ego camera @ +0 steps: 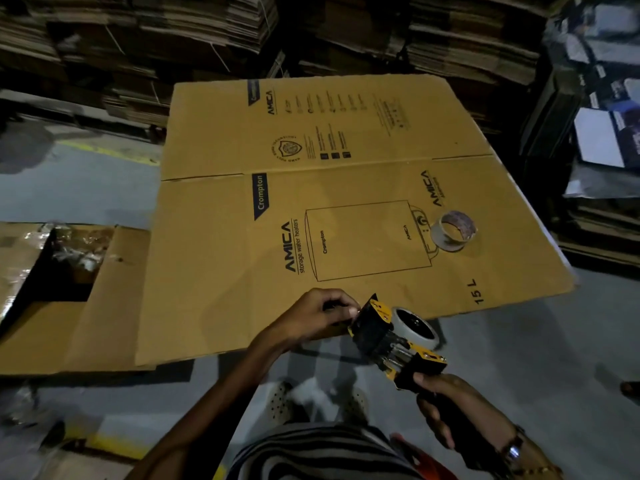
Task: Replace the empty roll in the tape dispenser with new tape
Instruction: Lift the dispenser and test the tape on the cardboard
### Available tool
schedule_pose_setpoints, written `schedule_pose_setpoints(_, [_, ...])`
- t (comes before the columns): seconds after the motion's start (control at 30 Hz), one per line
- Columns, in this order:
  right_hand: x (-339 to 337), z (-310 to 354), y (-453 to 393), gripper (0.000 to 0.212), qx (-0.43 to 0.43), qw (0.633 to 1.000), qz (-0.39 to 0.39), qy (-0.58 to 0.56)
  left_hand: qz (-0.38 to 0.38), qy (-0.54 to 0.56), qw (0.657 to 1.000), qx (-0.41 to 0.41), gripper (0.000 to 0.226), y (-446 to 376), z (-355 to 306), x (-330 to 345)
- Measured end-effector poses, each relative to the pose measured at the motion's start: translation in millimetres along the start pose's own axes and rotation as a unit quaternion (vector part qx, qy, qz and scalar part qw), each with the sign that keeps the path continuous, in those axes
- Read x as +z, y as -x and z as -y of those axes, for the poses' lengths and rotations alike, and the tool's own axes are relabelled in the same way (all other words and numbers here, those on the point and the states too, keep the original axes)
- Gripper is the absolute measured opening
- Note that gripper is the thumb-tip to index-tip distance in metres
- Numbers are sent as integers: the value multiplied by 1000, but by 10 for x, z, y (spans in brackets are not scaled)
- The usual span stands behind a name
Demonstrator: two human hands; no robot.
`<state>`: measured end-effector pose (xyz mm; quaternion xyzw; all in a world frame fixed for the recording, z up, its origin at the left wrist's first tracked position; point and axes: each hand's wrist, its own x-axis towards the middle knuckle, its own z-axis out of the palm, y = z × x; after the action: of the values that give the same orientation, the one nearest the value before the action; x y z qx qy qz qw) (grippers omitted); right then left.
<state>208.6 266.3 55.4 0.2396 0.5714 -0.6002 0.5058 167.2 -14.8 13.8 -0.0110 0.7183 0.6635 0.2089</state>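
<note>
One tape dispenser (394, 344), pistol type: black body, yellow side plates, hard plastic, metal rollers showing mid-frame. It's held in the air just off the near edge of the flattened carton (311, 209), over the grey concrete floor (86, 188).

Right hand (440, 407) is wrapped round the black handle, fingers curled, solid grip. Left hand (322, 315) has curled fingertips pinching at the front end of the dispenser, by the black flap; can't tell exactly what part they hold.

Two tape rolls:
- new roll (414, 327): seated on the dispenser hub, smooth, pale grey-white, round, dark core visible.
- empty roll (457, 230): thin cardboard ring with a glossy clear remnant, lying flat on the carton toward its right edge, on the printed heater outline. Well apart from the dispenser.

The carton is one brown corrugated sheet, matte, a fold crease across the middle, dark blue print: "Crompton", "AMICA storage water heaters", "15 L" near the near-right corner.

One open box (69, 271) just beside the carton's left edge, same brown board, crinkled clear plastic inside.

Back: bundled stacks of flat cardboard (173, 36), too many to count.

Two perforated white shoes (287, 403) on the floor below the hands, a striped shirt (322, 452) at bottom edge and a metal wristwatch (512, 452) on the right wrist.
</note>
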Motion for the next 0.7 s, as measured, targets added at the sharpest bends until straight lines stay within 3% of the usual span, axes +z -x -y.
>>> schedule_pose_setpoints(0.1, [16, 32, 11, 101, 11, 1000, 21, 20, 0, -8, 1000, 5, 17, -17, -23, -84])
schedule_pose_setpoints(0.13, [35, 59, 21, 99, 6, 999, 28, 21, 3, -14, 1000, 10, 19, -25, -34, -100])
schedule_pose_setpoints(0.23, [117, 156, 43, 61, -25, 999, 22, 5, 10, -30, 999, 18, 19, -62, -96, -167])
schedule_pose_setpoints(0.37, [221, 373, -5, 37, -77, 996, -2, 41, -5, -19, 1000, 18, 21, -151, -221, -298])
schedule_pose_setpoints(0.7, [131, 1251, -438, 34, -131, 979, -8, 155, -116, 49, 991, -37, 48, -615, -608, -598])
